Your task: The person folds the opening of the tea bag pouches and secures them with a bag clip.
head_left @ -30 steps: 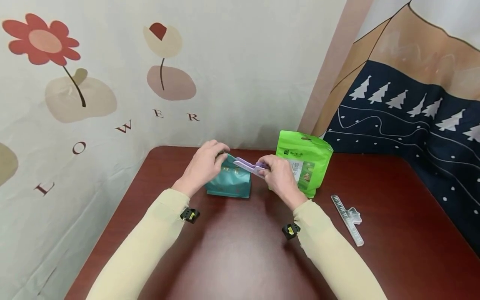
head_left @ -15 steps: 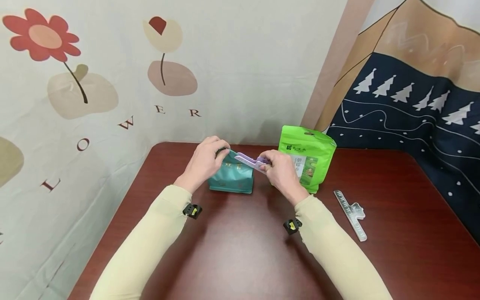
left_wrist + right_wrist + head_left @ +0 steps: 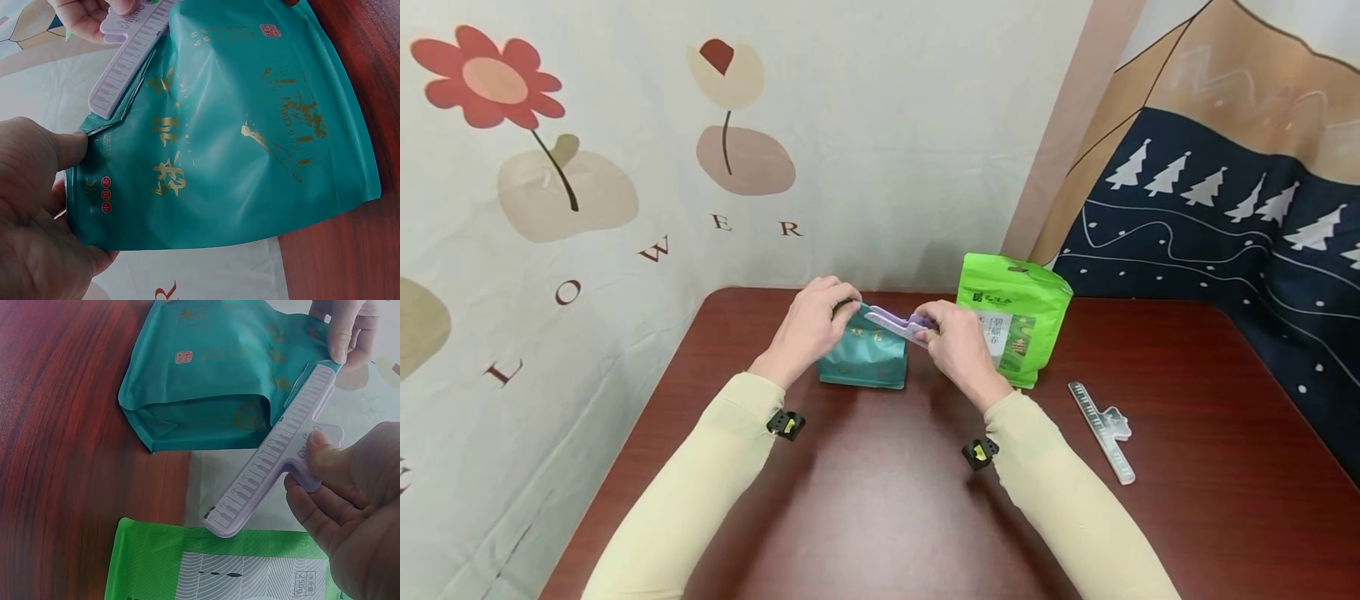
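A teal foil bag with gold lettering [image 3: 862, 358] stands on the table. My left hand [image 3: 808, 325] pinches its top edge at the left corner, thumb on the near face in the left wrist view. My right hand [image 3: 958, 342] pinches the handle of a lilac bag clip with a piano-key print [image 3: 275, 450]. In the left wrist view, one end of the clip [image 3: 128, 72] lies along the bag's top edge near my left thumb. Its other end sticks out past the bag's side. Whether the clip's bars clamp the bag, I cannot tell.
A bright green pouch [image 3: 1045, 325] stands upright just behind my right hand. To the right, a clear bag clip with piano-key markings [image 3: 1103, 433] lies on the dark red table [image 3: 880, 500]. A printed cloth [image 3: 880, 150] hangs behind the table.
The lilac clip has shifted slightly left along the top of the teal bag, with my right hand. My left hand keeps its hold. The head view has tilted a little.
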{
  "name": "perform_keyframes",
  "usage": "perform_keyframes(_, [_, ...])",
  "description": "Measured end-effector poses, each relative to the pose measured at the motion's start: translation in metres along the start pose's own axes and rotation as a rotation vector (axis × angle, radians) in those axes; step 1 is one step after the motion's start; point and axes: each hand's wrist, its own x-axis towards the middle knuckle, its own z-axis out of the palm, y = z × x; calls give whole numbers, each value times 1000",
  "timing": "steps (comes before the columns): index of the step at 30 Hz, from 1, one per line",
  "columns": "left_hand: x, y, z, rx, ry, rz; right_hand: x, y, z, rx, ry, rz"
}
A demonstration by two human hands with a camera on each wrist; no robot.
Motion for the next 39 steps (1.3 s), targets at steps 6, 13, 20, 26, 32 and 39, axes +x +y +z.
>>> perform_keyframes(6, [-1, -1, -1, 8, -4, -2, 0, -2, 2, 13, 6, -1])
perform_keyframes(13, [-1, -1, -1, 11, -6, 1, 1, -5, 4, 38, 35, -20])
perform_keyframes(20, [0, 0, -2, 22, 8, 14, 2, -8, 5, 43, 49, -31])
perform_keyframes(26, [0, 1, -2, 21, -30, -31, 2, -9, 3, 41, 39, -17])
perform_keyframes(32, [1, 1, -2, 22, -27, -37, 1, -10, 2, 36, 41, -10])
perform_keyframes(39, [2, 2, 0, 31, 1, -21, 1, -11, 4, 51, 63, -6])
